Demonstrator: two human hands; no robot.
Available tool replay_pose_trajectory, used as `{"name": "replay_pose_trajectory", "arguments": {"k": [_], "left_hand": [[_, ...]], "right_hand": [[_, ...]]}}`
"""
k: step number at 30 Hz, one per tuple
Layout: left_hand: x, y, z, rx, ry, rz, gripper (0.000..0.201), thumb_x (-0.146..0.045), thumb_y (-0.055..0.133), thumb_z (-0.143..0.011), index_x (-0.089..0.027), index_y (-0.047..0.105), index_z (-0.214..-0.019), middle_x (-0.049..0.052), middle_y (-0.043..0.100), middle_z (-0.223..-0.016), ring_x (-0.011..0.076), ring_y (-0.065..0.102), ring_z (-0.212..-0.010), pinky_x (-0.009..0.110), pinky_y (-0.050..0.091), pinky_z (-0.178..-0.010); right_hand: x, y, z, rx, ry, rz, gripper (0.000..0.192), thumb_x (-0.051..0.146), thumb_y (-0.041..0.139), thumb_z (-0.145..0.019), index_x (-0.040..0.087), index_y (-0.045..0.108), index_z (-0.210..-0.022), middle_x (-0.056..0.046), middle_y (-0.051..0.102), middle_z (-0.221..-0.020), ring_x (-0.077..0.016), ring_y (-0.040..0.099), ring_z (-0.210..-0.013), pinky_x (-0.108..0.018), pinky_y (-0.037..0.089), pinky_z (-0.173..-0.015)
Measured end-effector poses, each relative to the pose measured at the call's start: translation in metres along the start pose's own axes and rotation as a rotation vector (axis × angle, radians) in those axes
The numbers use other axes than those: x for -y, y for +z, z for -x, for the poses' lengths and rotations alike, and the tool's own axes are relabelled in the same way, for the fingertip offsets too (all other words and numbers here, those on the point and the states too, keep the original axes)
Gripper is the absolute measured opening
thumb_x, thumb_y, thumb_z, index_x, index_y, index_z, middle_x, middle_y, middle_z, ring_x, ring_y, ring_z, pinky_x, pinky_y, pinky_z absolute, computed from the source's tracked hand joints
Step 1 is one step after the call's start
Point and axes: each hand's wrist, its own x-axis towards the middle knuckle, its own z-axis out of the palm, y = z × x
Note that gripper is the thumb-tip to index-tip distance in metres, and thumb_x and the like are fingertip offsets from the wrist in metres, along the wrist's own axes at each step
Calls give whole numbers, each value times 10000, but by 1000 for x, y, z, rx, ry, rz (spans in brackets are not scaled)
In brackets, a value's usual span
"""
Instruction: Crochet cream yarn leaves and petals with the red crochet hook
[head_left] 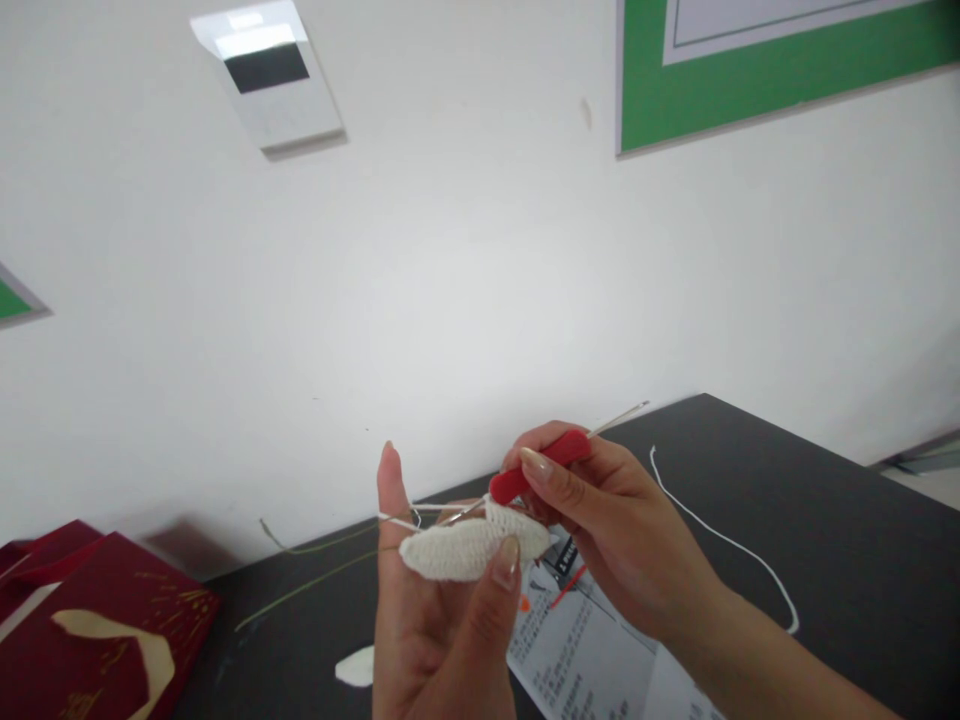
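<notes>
My left hand (439, 625) pinches a small cream crochet piece (465, 548) between thumb and fingers, with the forefinger raised and a strand of white yarn (397, 520) running over it. In my right hand (607, 520) is a crochet hook with a red handle (540, 465); its metal tip points into the top edge of the crochet piece. A thin metal end (619, 416) of the hook sticks out past the right hand, up and to the right. The two hands are held close together above a dark table (825, 520).
A white yarn strand (720, 535) trails across the table to the right. A printed paper sheet (577, 640) lies under the hands. A dark red gift bag (90, 630) lies at the left, a small cream piece (356, 667) next to it. A white wall stands behind.
</notes>
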Motion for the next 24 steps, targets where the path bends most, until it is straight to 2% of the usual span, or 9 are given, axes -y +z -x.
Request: {"name": "replay_pose_trajectory", "arguments": {"k": [9,14,24], "left_hand": [[-3,5,3,-28,36,-35,800,-94,665,-801,-462,343,-1434,-37,755,-935,150,714,-885,259,526,-879],[-4,11,3,-84,46,-16,780,-49,600,-818,-401,327,-1458,7,760,-894,159,724,-863,269,543,-834],[-3,14,3,-99,61,9,778,-54,617,-807,-409,349,-1446,-11,745,-850,141,725,-824,227,545,-793]], "right_hand": [[-2,-1,0,17,9,-14,114,310,702,-844,206,701,-798,39,676,-654,-49,529,-533,-157,429,-510],[-2,-2,0,37,5,-9,127,311,701,-847,193,698,-801,35,690,-667,-43,543,-534,-151,445,-519],[-1,-2,0,48,5,-13,128,306,689,-861,192,700,-804,39,672,-665,-35,528,-544,-141,443,-528]]}}
